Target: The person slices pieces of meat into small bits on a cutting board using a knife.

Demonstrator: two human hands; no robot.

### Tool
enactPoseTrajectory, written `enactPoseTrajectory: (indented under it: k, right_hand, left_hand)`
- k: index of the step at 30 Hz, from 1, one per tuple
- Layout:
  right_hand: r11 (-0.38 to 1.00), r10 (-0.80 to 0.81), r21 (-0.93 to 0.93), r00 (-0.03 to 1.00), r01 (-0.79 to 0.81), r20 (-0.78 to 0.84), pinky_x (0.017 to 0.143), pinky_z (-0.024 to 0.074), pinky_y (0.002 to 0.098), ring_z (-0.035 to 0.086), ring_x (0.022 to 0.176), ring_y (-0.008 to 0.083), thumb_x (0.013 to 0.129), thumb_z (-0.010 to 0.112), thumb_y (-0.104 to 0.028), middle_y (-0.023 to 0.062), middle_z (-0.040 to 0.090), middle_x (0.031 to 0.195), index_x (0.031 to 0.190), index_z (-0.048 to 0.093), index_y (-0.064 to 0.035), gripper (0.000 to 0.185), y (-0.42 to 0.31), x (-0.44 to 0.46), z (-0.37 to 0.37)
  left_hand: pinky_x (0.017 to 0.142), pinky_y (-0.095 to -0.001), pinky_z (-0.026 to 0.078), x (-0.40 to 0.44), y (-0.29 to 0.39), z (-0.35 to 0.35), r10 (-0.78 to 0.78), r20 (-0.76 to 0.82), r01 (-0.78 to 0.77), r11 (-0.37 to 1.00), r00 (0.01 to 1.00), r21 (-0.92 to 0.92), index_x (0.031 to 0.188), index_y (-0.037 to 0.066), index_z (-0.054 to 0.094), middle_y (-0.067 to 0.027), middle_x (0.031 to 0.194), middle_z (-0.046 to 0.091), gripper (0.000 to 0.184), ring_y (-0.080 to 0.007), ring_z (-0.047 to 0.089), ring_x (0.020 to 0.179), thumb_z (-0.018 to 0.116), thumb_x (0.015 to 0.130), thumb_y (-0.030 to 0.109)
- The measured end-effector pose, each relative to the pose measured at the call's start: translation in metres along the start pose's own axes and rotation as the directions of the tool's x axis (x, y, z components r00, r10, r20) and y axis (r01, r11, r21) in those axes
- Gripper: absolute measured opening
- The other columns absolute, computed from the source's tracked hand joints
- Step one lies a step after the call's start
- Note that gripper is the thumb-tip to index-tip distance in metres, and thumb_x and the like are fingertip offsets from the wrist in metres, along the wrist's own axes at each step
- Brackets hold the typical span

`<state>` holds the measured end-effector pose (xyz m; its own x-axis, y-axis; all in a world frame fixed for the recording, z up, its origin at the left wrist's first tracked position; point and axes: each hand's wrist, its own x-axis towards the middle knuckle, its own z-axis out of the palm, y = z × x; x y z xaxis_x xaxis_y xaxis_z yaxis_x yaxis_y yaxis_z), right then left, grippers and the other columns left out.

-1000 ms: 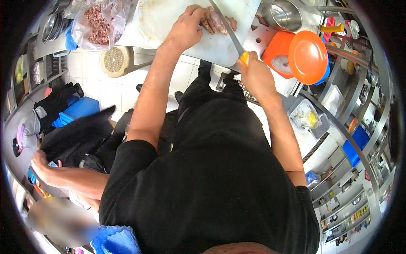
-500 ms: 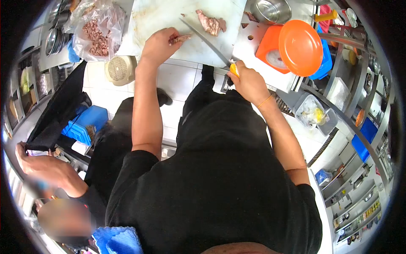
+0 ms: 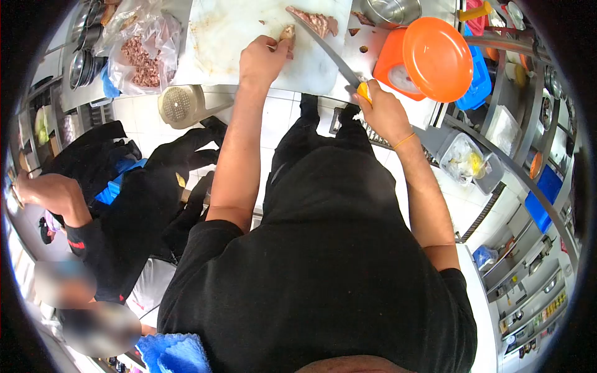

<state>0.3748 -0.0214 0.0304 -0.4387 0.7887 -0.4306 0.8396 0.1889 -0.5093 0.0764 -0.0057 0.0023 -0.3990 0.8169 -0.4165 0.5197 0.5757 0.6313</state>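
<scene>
Counter (image 3: 418, 109): bore white cutting board (image 3: 217, 43), plastic bag (image 3: 166, 38) of chopped meat (image 3: 144, 62), steel pot (image 3: 392, 11), orange dial scale (image 3: 393, 59) | Cutting board: bore large meat piece (image 3: 323, 23) | Tiled floor (image 3: 268, 107): bore beige stool (image 3: 180, 105)

Kitchen, with cutting board (image 3: 217, 46), knife (image 3: 334, 56), meat (image 3: 321, 23) and metal pot (image 3: 395, 10)

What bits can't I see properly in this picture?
All in the head view:
- Most of the knife's yellow handle: hidden by the right hand.
- Part of the small meat piece: hidden by the left hand.
- The far end of the cutting board: cut off by the top edge.
- The metal pot's far rim: cut off there too.
- Marks on the scale dial: too small, and the orange plate covers part.
</scene>
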Motion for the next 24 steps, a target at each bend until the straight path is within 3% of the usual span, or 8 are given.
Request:
enactPoseTrajectory:
  k: [2,8,11,14,17,20,24]
  right_hand:
    - [1.000,-0.002,0.002,1.000,0.002,-0.005,0.073,0.0569,0.0568,0.072,0.080,0.0477,0.104,0.064,-0.034,0.0273,0.072,0.083,0.117,0.054,0.0018,0.039,-0.004,-0.001,0.002]
    - [0.998,-0.010,-0.069,0.999,0.007,-0.035,0.067,0.0569,0.0544,0.072,0.075,0.0455,0.104,0.063,-0.035,0.0260,0.072,0.079,0.114,0.054,0.0016,0.040,-0.027,-0.001,0.009]
    - [0.991,-0.004,-0.134,0.999,-0.001,-0.032,0.066,0.0575,0.0546,0.073,0.073,0.0443,0.105,0.063,-0.037,0.0240,0.072,0.079,0.116,0.054,-0.0007,0.039,-0.036,0.001,0.011]
    - [0.992,0.031,-0.119,0.999,-0.032,-0.008,0.072,0.0583,0.0547,0.073,0.078,0.0454,0.104,0.062,-0.034,0.0242,0.074,0.085,0.116,0.055,-0.0012,0.036,-0.038,-0.001,0.002]
    - [0.992,0.002,-0.129,0.999,-0.007,-0.040,0.071,0.0583,0.0547,0.073,0.077,0.0444,0.104,0.062,-0.034,0.0235,0.074,0.084,0.115,0.055,-0.0016,0.035,-0.032,-0.005,-0.002]
    - [0.988,0.022,-0.151,0.999,-0.025,-0.024,0.070,0.0584,0.0541,0.073,0.076,0.0435,0.104,0.063,-0.033,0.0231,0.074,0.083,0.113,0.056,-0.0019,0.033,-0.039,-0.010,-0.013]
    - [0.980,-0.012,-0.198,1.000,0.006,-0.029,0.066,0.0589,0.0512,0.074,0.075,0.0410,0.103,0.064,-0.031,0.0207,0.074,0.080,0.111,0.057,-0.0017,0.031,-0.054,-0.021,-0.026]
  left_hand:
    - [0.070,-0.0294,0.061,-0.001,-0.002,-0.008,0.024,-0.049,-0.020,0.997,0.999,0.075,0.106,-0.008,0.071,-0.0158,0.090,0.080,0.032,-0.0173,0.078,0.076,0.071,0.098,0.023]
    - [0.066,-0.0285,0.062,0.018,-0.028,0.015,0.034,0.074,0.000,0.911,0.997,-0.413,0.109,-0.011,0.068,-0.0155,0.089,0.079,0.037,-0.0180,0.078,0.071,0.070,0.098,0.024]
    - [0.064,-0.0277,0.061,0.003,-0.018,0.024,-0.004,0.052,0.030,0.867,0.999,-0.498,0.106,-0.012,0.068,-0.0155,0.087,0.078,0.037,-0.0184,0.078,0.071,0.071,0.098,0.024]
    - [0.067,-0.0311,0.062,-0.006,-0.013,0.018,-0.037,0.089,0.066,0.935,0.995,-0.348,0.108,-0.010,0.068,-0.0169,0.088,0.078,0.034,-0.0204,0.079,0.075,0.072,0.096,0.022]
    - [0.075,-0.0353,0.062,-0.004,-0.016,0.012,0.091,-0.057,-0.096,0.990,0.994,-0.106,0.111,-0.005,0.069,-0.0166,0.097,0.077,0.031,-0.0241,0.078,0.081,0.075,0.093,0.019]
    - [0.083,-0.0391,0.062,0.001,-0.010,0.009,0.347,-0.204,-0.349,0.937,0.915,0.031,0.112,0.001,0.071,-0.0150,0.108,0.073,0.028,-0.0267,0.077,0.088,0.077,0.089,0.016]
    - [0.085,-0.0397,0.062,0.008,-0.012,0.012,0.420,-0.170,-0.419,0.907,0.891,0.044,0.109,0.004,0.072,-0.0135,0.111,0.071,0.026,-0.0272,0.076,0.093,0.080,0.087,0.015]
